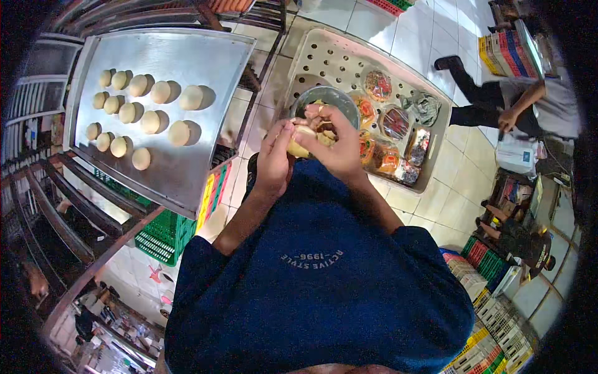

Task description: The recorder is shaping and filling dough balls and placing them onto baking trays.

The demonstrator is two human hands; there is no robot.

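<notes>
Both my hands are in front of my chest, fingers curled around a pale yellow piece of dough (298, 148). My left hand (274, 156) grips it from the left, and my right hand (338, 146) closes over it from the right with thumb and fingers. Just beyond and beneath them is a round bowl (352, 105), partly covered by my hands, with yellowish and brown pieces in it. To the left, a metal baking tray (168, 53) carries several round dough balls (149, 122) in rows.
Several packaged cakes (395, 123) lie in a pale perforated crate (336, 47) around the bowl. A dark rack (81, 193) supports the tray, with a green crate (165, 234) below. At right, another person (536, 106) is near stacked colored crates (507, 56).
</notes>
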